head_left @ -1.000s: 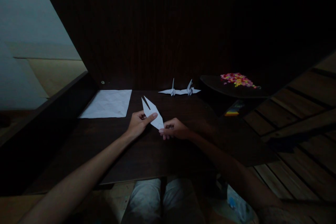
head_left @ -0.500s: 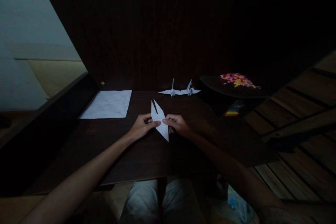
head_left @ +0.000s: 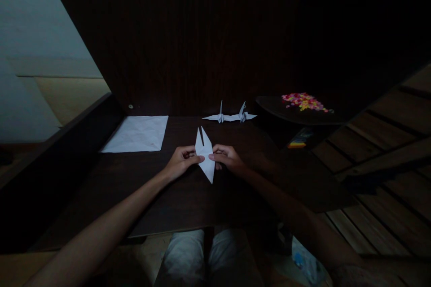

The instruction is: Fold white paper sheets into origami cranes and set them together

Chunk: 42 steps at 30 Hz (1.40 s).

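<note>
A white folded origami paper (head_left: 205,149) is held over the dark desk, long and diamond-shaped, its upper end split into two points and its lower end a single point. My left hand (head_left: 183,160) pinches its left edge, thumb on the front face. At the right edge, my right hand (head_left: 229,159) grips it the same way, the thumbs close to each other. The fingers behind the paper are partly hidden. Beyond it, two white paper cranes (head_left: 230,118) stand side by side against the back panel.
A creased white paper sheet (head_left: 138,134) lies flat at the desk's left. On a low shelf (head_left: 279,111) at the right is a pile of small pink, red and yellow pieces (head_left: 305,102). A raised side board (head_left: 67,145) borders the desk (head_left: 168,206) on the left.
The folded paper has turned slightly, so its split points now stand more upright and its lower tip has shifted left. Both hands keep their hold.
</note>
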Motion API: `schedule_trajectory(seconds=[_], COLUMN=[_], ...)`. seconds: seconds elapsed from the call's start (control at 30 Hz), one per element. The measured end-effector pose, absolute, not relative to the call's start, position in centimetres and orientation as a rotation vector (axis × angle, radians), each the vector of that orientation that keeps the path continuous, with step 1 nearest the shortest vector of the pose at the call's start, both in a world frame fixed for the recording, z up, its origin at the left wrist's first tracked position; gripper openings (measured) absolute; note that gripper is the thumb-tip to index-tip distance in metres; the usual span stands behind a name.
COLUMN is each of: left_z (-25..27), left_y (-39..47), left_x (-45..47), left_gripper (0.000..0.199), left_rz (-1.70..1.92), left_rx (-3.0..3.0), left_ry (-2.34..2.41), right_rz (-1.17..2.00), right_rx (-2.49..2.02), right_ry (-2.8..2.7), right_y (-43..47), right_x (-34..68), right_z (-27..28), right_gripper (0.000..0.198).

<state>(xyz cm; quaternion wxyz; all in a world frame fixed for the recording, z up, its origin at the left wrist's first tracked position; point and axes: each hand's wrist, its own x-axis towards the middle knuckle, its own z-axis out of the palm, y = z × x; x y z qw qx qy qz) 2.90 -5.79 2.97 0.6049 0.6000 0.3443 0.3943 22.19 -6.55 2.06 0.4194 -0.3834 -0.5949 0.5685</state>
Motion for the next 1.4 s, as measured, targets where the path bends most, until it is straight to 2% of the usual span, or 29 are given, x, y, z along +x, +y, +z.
schedule_trajectory(seconds=[0.3, 0.53, 1.07, 1.4], left_z=[2.8, 2.8, 3.4, 3.3], left_y=[-5.5, -5.7, -6.2, -6.2], left_x=[2.6, 3.0, 3.1, 2.7], left_gripper=[0.023, 0.033, 0.034, 0.036], left_rz=[0.898, 0.799, 0.746, 0.62], left_rx=[1.377, 1.267, 1.405, 1.53], left_ry=[0.886, 0.777, 0.808, 0.699], right_rz=[1.476, 1.464, 1.631, 1.751], right_rx=[-0.891, -0.779, -0.696, -0.685], right_ry=[-1.628, -1.419, -1.309, -1.311], right_y=[-6.4, -5.5, -5.9, -6.6], right_x=[22.2, 22.9, 22.8, 22.9], right_z=[1.9, 1.2, 1.8, 2.5], right_gripper=[0.044, 0.033, 0.042, 0.037])
